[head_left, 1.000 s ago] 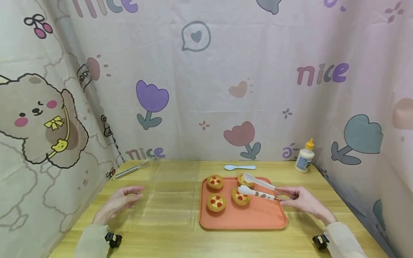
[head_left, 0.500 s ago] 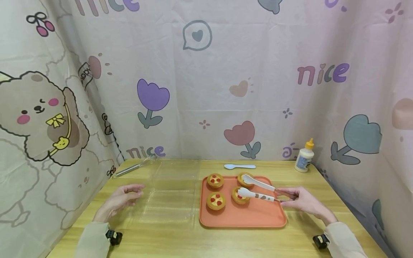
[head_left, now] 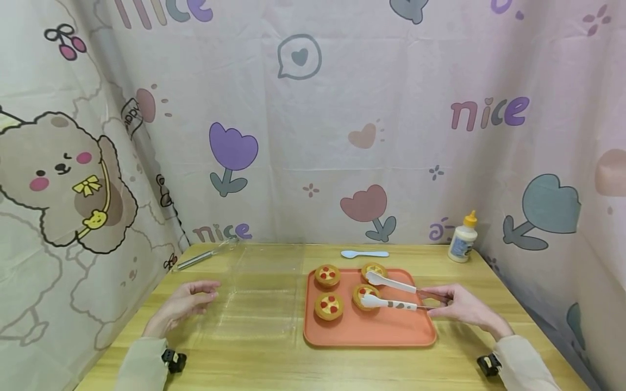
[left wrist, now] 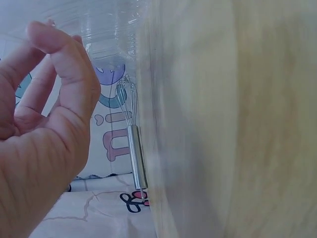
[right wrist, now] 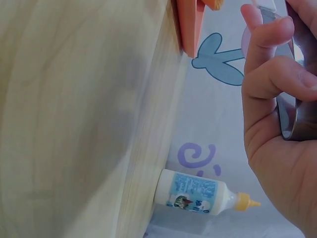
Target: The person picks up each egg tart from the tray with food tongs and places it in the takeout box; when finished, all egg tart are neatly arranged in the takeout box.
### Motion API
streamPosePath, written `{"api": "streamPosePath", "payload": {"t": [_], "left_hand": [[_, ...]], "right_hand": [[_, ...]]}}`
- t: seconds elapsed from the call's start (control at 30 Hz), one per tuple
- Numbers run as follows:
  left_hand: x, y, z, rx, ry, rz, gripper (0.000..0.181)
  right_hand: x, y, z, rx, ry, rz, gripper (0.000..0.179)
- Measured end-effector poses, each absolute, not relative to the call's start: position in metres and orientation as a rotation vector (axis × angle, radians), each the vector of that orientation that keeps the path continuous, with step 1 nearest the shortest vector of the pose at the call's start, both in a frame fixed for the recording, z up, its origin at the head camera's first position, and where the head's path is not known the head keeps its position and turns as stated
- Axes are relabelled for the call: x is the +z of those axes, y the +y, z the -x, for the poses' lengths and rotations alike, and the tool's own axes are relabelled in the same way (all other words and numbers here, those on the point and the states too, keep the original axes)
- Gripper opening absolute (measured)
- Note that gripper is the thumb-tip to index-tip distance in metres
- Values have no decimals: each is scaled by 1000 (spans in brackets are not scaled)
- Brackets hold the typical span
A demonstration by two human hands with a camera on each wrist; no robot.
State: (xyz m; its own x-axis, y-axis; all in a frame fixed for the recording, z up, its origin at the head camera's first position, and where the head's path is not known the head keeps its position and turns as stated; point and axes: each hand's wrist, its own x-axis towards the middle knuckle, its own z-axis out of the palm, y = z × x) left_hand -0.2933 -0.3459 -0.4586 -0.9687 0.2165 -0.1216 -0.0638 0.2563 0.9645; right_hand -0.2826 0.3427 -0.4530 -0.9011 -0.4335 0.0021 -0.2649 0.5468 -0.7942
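Observation:
My right hand (head_left: 462, 304) grips a pair of tongs (head_left: 398, 306) with white tips and a metal handle bent in a U. The tong arms are spread and reach left over the orange tray (head_left: 391, 334). One tip overlaps the rear right tart (head_left: 374, 269), the other the front right tart (head_left: 361, 304); contact cannot be told. Two more tarts, a rear left tart (head_left: 327, 276) and a front left tart (head_left: 329, 307), sit on the tray's left. My left hand (head_left: 183, 304) holds nothing, fingers loosely bent, beside a clear plastic box (head_left: 259, 312).
A metal whisk (head_left: 198, 259) lies at the back left, partly on the table edge. Behind the tray is a pale blue spoon (head_left: 364, 254). A white bottle (head_left: 462, 243) with a yellow cap stands at the back right. Patterned curtains hang behind and beside the table.
The tong tips have moved slightly nearer the front of the tray, over the right-hand tarts. The tarts stay in place, and my left hand has hardly moved.

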Motion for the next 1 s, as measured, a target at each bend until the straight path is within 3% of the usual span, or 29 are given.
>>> {"api": "streamPosePath", "payload": {"t": [0.57,1.0], "left_hand": [[-458,-348,292,1792,2281,-154,51],[-459,-345,293,1772,2317,-121,56]], "right_hand": [[-451,333,286,-1218,2565,774,58],[-452,334,286,-1217,2543,751,54]]}}
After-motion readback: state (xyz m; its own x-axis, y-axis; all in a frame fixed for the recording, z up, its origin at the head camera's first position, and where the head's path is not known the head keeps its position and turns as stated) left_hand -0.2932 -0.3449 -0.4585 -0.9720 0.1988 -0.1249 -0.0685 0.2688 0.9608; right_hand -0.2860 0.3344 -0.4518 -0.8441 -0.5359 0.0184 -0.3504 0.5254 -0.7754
